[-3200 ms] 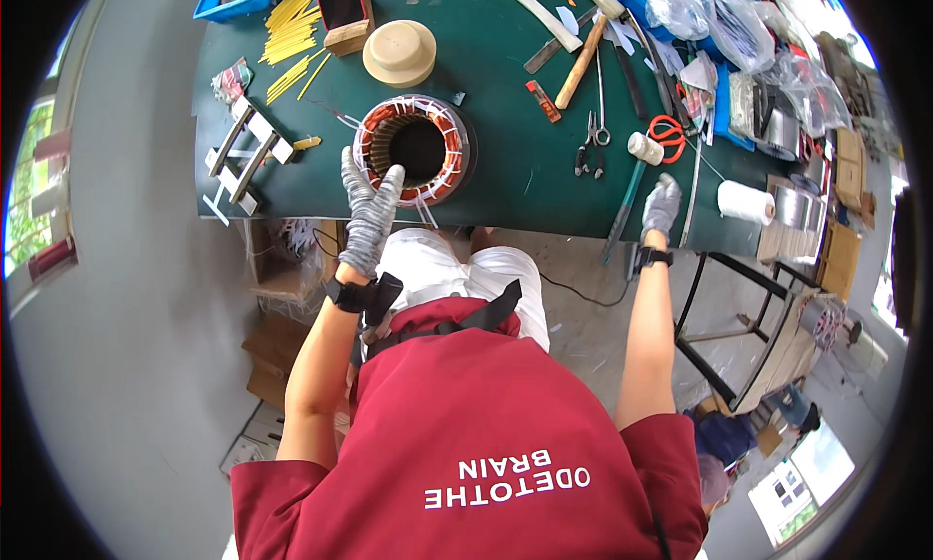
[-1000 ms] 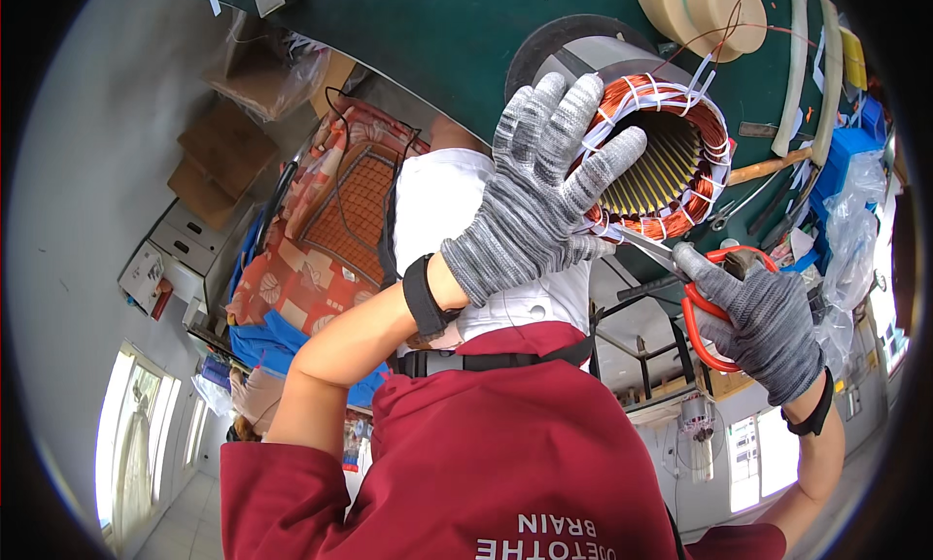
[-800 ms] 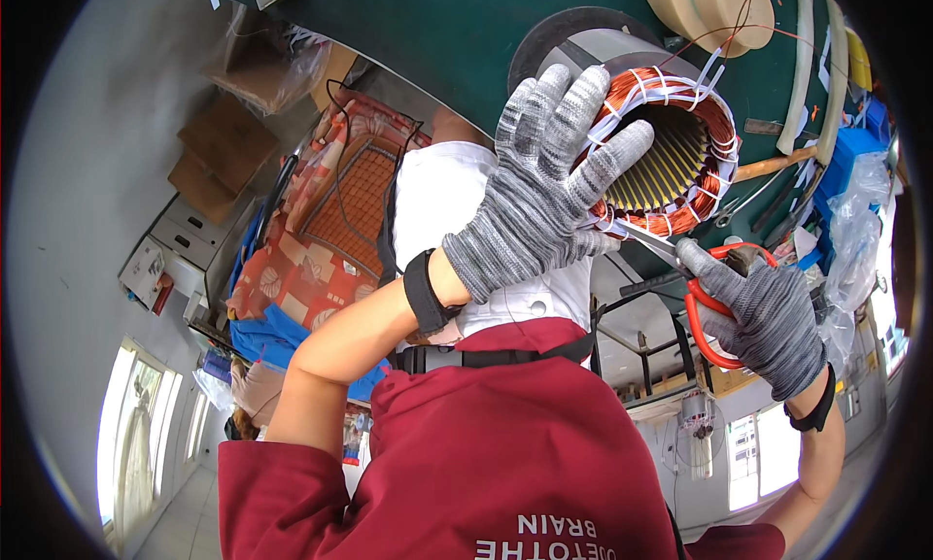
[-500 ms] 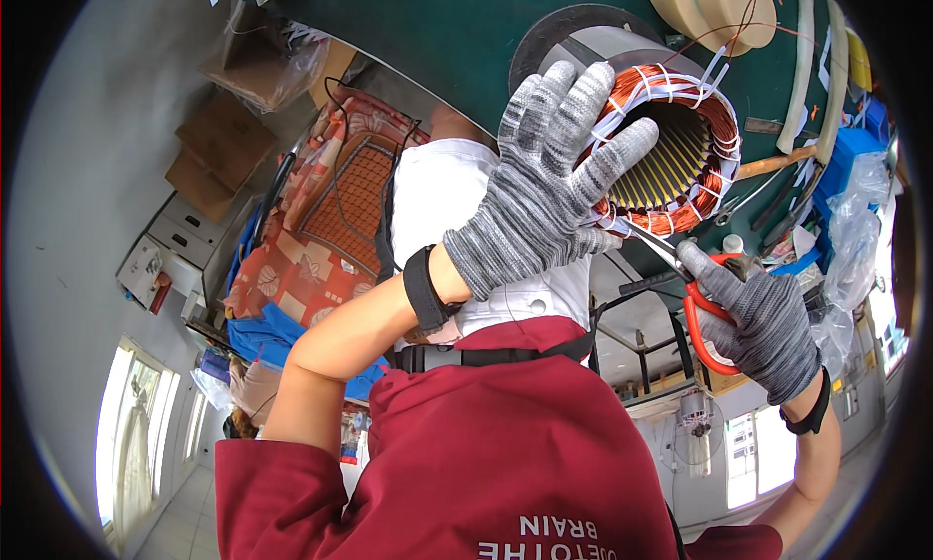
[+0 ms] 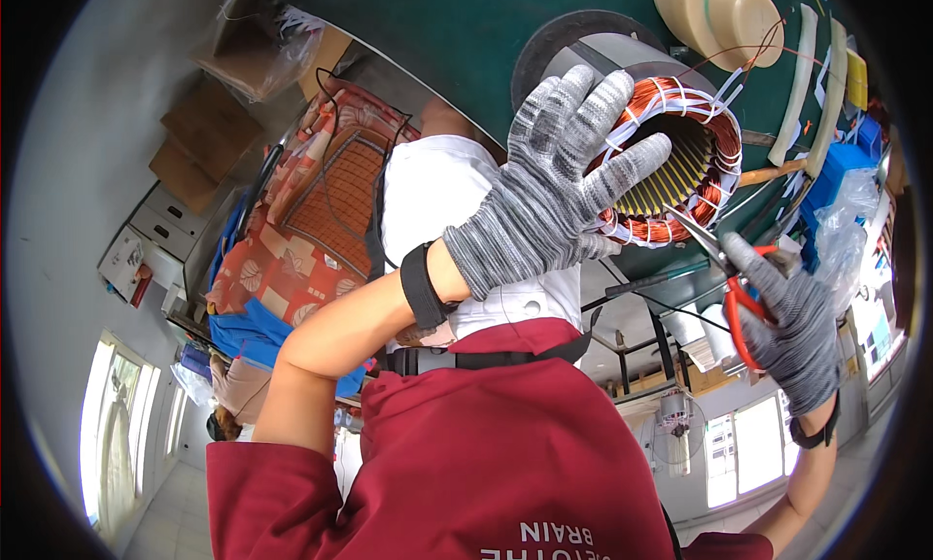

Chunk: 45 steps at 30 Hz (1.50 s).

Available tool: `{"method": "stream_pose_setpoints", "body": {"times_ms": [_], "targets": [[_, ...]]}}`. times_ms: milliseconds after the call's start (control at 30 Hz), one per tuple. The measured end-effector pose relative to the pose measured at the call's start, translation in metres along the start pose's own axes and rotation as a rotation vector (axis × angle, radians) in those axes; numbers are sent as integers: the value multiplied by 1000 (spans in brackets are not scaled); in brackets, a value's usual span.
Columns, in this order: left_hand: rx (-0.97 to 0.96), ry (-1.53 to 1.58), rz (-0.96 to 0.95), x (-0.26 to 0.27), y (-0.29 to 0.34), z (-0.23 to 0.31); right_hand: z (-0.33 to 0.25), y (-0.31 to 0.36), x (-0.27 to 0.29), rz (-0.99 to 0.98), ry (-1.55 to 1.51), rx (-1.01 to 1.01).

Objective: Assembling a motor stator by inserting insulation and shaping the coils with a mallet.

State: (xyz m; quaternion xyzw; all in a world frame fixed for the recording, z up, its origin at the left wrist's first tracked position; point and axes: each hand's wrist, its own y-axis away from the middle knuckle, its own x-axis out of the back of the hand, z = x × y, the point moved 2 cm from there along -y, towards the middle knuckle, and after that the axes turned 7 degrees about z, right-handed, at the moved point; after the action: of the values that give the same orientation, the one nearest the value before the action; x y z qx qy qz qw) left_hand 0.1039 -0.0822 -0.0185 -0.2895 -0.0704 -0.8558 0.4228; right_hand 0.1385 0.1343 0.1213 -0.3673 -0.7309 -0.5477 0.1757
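A ring-shaped motor stator (image 5: 727, 140) with copper windings laced in white cord sits at the edge of the green table, its slotted bore facing me. My left hand (image 5: 559, 186), in a grey knitted glove, rests against its left side. The fingers there are spread, with one reaching across the bore's opening. In my right hand (image 5: 795, 317), gloved alike, is a pair of scissors (image 5: 736, 319) with red handles. Their metal blades point up and left, the tips in front of the stator's lower rim. Whether the tips touch the windings I cannot tell.
A green table (image 5: 428, 35) spans the top. On it are a cream winding former (image 5: 719, 21), pale curved strips (image 5: 797, 84), a wooden handle (image 5: 774, 174) and thin loose wires. Blue bins (image 5: 834, 176) and clear plastic (image 5: 844, 230) lie at right. An orange patterned chair (image 5: 335, 186) stands left.
The scissors and my right hand have moved right and slightly down, and the blades have shifted from the lower winding edge toward the bore's lower right. My left hand stays on the stator.
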Motion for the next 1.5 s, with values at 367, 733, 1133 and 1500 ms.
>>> {"method": "stream_pose_setpoints", "body": {"times_ms": [367, 733, 1133, 1500], "targets": [[16, 74, -15, 1, -3, -1, 3, -53, 45, -400, 239, -95], [11, 63, 71, -7, 1, 7, -24, -109, 61, -908, 518, 9], [67, 45, 22, -6, 4, 5, -40, -126, 49, -944, 714, 93], [57, -63, 33, -7, 4, 9, 17, -121, 47, -906, 327, 245]]}}
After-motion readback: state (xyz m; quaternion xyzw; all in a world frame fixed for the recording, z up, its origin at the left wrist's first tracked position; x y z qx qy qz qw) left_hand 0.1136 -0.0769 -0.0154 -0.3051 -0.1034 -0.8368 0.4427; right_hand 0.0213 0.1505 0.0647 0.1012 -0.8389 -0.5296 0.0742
